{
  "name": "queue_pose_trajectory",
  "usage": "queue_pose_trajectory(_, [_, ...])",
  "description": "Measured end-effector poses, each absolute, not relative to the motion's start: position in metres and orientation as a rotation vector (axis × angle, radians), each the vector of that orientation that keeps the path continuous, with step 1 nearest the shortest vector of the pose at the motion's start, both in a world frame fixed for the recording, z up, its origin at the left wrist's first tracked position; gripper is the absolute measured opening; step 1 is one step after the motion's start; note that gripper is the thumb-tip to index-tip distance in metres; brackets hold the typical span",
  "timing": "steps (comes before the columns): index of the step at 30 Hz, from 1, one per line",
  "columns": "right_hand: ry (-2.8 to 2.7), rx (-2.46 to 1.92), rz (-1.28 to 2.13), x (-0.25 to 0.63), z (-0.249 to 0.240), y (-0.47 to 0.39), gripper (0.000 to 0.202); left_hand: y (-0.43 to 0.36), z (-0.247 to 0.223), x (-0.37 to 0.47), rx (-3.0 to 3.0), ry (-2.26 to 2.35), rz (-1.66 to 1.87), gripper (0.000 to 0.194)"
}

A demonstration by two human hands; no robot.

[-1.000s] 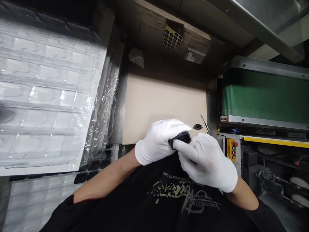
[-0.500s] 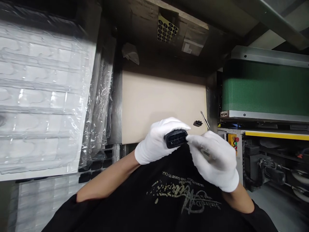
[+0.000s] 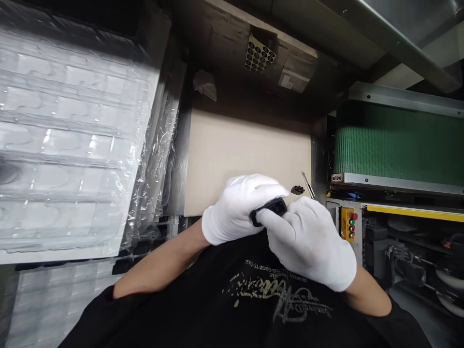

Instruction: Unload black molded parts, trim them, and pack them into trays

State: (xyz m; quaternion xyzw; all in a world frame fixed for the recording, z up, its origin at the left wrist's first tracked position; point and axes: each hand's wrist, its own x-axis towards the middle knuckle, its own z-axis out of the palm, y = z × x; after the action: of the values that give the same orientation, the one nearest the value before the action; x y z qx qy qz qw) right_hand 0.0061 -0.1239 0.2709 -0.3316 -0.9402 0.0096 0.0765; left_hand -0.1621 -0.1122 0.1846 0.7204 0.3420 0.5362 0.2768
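Note:
My left hand [image 3: 242, 208], in a white glove, is wrapped round a black plastic housing [image 3: 270, 210] with a recessed face. From the other side my gloved right hand [image 3: 302, 237] closes on the same housing, its thumb laid across the recessed face and covering part of the inside. The right fingertips are hidden behind the housing. Just beyond the right hand, a small black part with several round posts [image 3: 297, 190] lies on the beige board [image 3: 250, 145]. Beside that part are metal tweezers [image 3: 308, 183], partly hidden by the right hand.
Clear plastic trays [image 3: 68, 145] are stacked at the left, wrapped in film. A crumpled white piece [image 3: 205, 85], a sheet of round black stickers [image 3: 259, 54] and a labelled bag [image 3: 295, 75] are at the back. A green conveyor [image 3: 398, 140] and a yellow button box [image 3: 348, 224] stand at the right.
My right hand has moved left onto the housing, and its thumb now lies across the recessed face. The housing has tilted slightly in my left hand. The camera view has shifted a little.

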Motion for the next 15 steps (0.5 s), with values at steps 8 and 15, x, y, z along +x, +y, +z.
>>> queue_pose_trajectory(8, [-2.503,-1.026,0.154,0.021,0.252,-0.123,0.027,-0.110,0.179,-0.156,1.971,1.004,1.488,0.007])
queue_pose_trajectory(15, [-2.006,-1.057,0.865,0.027,0.255,-0.134,0.023,-0.110,0.179,-0.157,1.899,0.947,1.497,0.020])
